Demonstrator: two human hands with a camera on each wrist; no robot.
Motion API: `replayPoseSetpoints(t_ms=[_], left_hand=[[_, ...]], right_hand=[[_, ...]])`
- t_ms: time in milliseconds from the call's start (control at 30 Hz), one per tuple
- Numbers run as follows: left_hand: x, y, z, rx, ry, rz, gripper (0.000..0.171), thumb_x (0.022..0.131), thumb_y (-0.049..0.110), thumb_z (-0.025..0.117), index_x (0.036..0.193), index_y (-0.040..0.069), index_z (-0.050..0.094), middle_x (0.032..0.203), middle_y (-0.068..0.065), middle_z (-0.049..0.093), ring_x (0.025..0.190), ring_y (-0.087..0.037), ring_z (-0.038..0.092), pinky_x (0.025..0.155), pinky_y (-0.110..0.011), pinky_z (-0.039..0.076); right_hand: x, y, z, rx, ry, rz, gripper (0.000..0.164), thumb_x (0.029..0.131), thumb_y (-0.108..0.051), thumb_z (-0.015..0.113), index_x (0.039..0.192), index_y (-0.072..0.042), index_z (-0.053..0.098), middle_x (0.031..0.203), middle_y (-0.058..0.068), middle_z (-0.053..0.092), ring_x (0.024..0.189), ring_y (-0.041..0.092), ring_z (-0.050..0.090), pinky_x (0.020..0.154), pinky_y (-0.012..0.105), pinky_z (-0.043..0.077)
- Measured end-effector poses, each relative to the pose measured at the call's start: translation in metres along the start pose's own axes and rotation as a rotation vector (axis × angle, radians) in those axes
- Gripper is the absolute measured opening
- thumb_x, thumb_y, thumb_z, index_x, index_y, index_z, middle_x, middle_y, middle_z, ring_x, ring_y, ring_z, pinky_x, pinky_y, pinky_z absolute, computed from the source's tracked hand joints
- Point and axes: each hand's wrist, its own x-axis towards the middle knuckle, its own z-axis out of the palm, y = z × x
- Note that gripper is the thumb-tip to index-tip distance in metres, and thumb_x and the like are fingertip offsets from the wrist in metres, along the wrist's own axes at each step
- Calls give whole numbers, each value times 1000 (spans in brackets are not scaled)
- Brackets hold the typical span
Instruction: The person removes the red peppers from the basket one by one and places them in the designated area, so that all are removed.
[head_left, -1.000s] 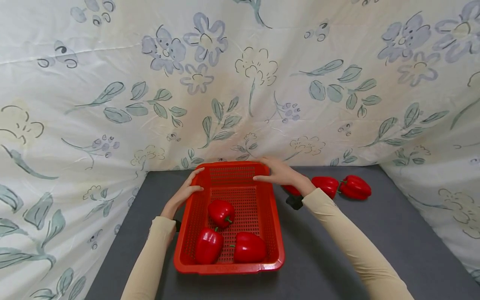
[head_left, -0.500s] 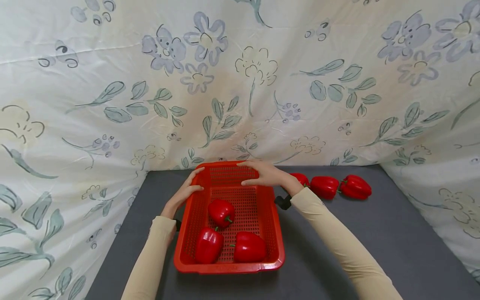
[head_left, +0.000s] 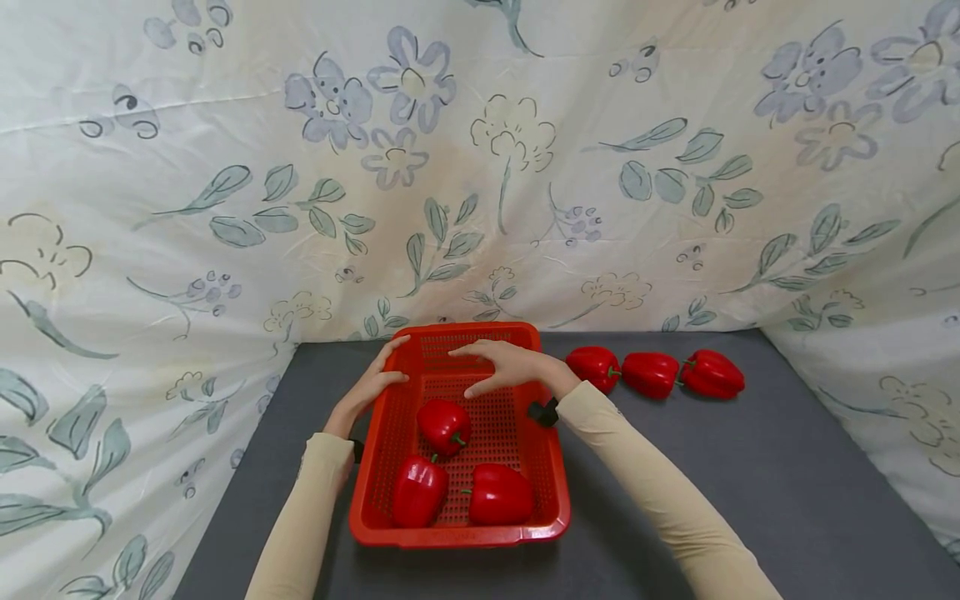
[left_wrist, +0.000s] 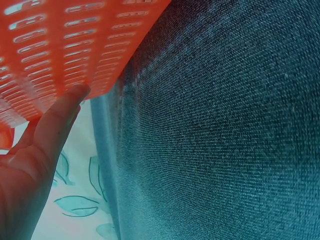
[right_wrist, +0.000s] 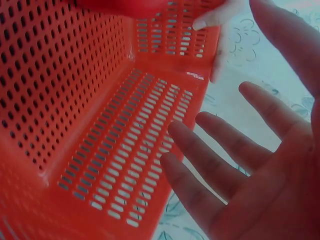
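Note:
My left hand (head_left: 367, 389) grips the left rim of a red plastic basket (head_left: 557, 500), thumb over the inside. In the left wrist view its fingers (left_wrist: 57, 122) lie against the slotted outer wall. My right hand (head_left: 504, 367) hovers over the back part of the basket, fingers spread and holding nothing; the right wrist view shows the bare palm (right_wrist: 270, 195). Inside the basket lie three red bell peppers: one in the middle (head_left: 442, 425), one at front left (head_left: 418, 492) and one at front right (head_left: 500, 495).
To the right of the basket, three more red bell peppers lie in a row on the dark grey table: a left one (head_left: 592, 367), a middle one (head_left: 650, 374) and a right one (head_left: 712, 372). A floral curtain (head_left: 480, 208) hangs behind the table and along its sides.
My right hand has moved left from the basket's back right corner to over its inside, uncovering the leftmost pepper on the table. The left hand and basket have stayed put.

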Motion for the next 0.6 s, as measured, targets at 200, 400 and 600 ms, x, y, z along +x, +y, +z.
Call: replayPoseSetpoints(t_ms=[200,400,600], left_hand=[[-1,2,1,-3,5,-16,70,89,-5,45,149,12,13,151,-18,12,125,-48,33,85,-39,45],[0,0,0,-13,5,-4,71,88,-6,45,149,12,13,151,-18,11,126,-47,32,85,-37,42],[0,-1,0,-1,12,-5,71,88,-5,45,149,14,14,152,-16,8,127,-44,31,89,-41,39]], right_hand=[[8,-4,10,-13,-46,3,71,80,-39,69,142,-24,38,146,2,35,132,21,34,105,42,33],[17,-7,21,-5,-99,16,72,80,-37,70,142,-23,38,147,3,35,134,21,32,106,42,31],[25,-7,29,22,-157,2,73,80,-35,70,143,-23,36,147,2,34,134,21,31,106,41,31]])
